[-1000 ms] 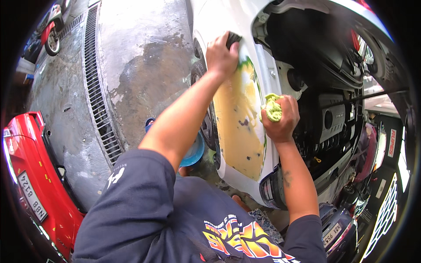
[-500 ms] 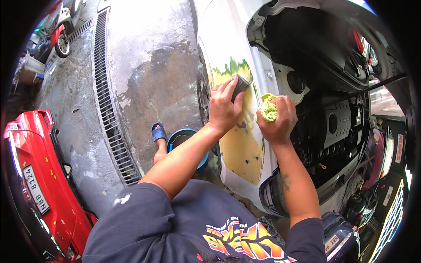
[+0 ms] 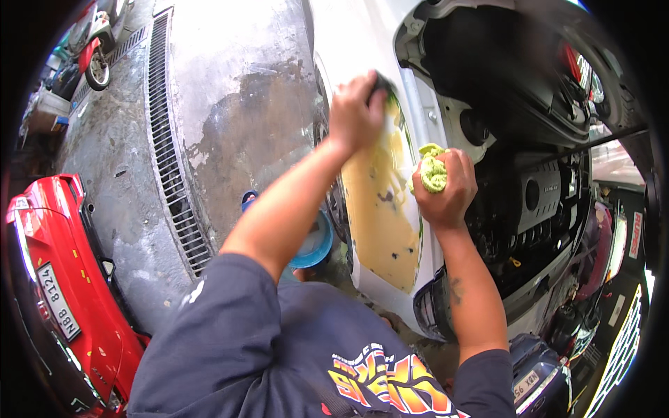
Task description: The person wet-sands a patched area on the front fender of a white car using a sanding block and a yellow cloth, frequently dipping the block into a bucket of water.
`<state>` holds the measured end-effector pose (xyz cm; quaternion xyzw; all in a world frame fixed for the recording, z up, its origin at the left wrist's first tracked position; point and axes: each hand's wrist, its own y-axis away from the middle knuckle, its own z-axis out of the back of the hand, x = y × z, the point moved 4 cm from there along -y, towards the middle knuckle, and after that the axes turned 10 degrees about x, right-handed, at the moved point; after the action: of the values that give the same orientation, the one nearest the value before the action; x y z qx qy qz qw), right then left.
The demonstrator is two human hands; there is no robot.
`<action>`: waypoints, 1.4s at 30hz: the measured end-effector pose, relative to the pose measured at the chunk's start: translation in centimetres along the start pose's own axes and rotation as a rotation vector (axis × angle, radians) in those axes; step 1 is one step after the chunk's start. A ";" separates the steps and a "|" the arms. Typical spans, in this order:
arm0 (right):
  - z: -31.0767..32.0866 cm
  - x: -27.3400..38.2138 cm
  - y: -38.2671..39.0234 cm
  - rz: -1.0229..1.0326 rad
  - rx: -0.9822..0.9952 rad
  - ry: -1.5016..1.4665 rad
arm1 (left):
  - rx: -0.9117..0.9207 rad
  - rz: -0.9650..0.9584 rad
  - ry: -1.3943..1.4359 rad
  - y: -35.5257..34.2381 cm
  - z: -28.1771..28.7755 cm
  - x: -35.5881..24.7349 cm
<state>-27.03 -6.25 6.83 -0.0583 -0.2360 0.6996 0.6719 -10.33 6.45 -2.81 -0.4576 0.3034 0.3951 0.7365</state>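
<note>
Left hand's [image 3: 354, 115] grasping a dark block [image 3: 382, 81] around the far end of the white fender's [image 3: 359, 49] tan filler patch [image 3: 376, 233], which is running lengthwise back toward the wearer, while the right hand's [image 3: 449, 191] clutching a lime cloth [image 3: 433, 174] beside it.

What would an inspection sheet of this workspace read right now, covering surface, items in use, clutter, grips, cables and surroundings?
Surface: white car panel with a tan patch, dark-spotted, green along parts of its edge.
Items in use: dark block; yellow-green cloth.
Clutter: blue bucket on the floor beside the car.
Grips: left grip holds the block at the patch's far end; right grip clutches the cloth.
Cables: no loose ones seen; dark engine bay hides detail.
Surroundings: red car and floor grate at left.
</note>
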 end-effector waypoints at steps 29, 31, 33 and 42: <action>0.2 0.2 -0.1 0.020 -0.023 0.010 | 0.001 -0.066 0.055 -0.3 0.3 1.3; -0.1 0.5 -0.1 0.032 -0.021 0.020 | -0.010 0.094 -0.043 -4.4 1.6 2.7; 0.0 0.4 -0.2 0.016 -0.037 0.014 | 0.005 0.112 -0.002 -1.2 0.3 1.4; 0.0 0.6 -0.1 0.010 -0.024 0.032 | -0.046 0.180 0.056 -4.4 1.1 2.9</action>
<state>-27.00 -5.69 7.02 -0.0789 -0.2333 0.6990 0.6714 -4.98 7.11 -2.77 -0.4560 0.3546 0.4538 0.6785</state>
